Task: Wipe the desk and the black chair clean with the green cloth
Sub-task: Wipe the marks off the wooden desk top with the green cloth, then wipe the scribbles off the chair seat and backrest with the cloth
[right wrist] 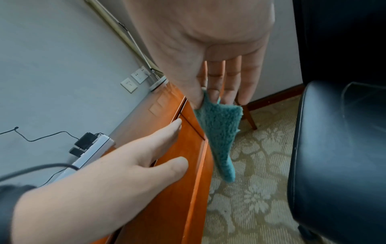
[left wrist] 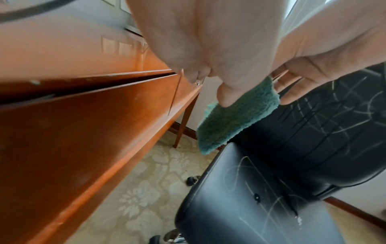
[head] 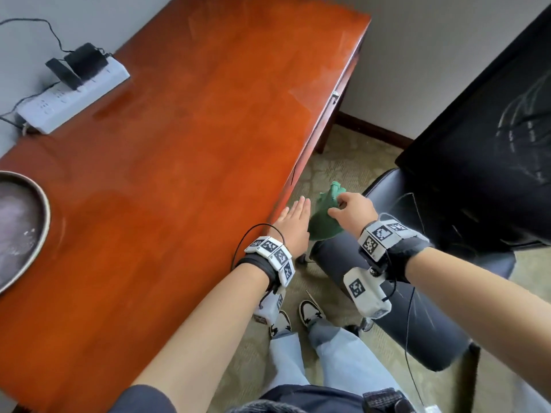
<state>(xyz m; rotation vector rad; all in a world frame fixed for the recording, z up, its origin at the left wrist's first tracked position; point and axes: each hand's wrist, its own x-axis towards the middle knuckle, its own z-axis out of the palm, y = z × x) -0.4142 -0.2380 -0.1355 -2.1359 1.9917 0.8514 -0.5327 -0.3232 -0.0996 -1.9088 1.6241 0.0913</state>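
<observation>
My right hand (head: 337, 205) pinches the green cloth (head: 323, 222) between thumb and forefinger, and it hangs in the gap between the desk and the chair. In the right wrist view the cloth (right wrist: 219, 132) dangles from my thumb and fingertips (right wrist: 215, 92). My left hand (head: 295, 213) lies flat with straight fingers at the front edge of the red-brown desk (head: 179, 174), just left of the cloth and holding nothing. The black chair (head: 417, 338) stands to the right; pale scuffs streak its seat (left wrist: 250, 198) and back.
A white power strip (head: 71, 96) with black adapters and cables lies at the desk's back left. A round metal basin (head: 21, 228) sits at the desk's left edge. Patterned carpet (head: 337, 162) and my shoes (head: 310, 314) fill the gap between desk and chair.
</observation>
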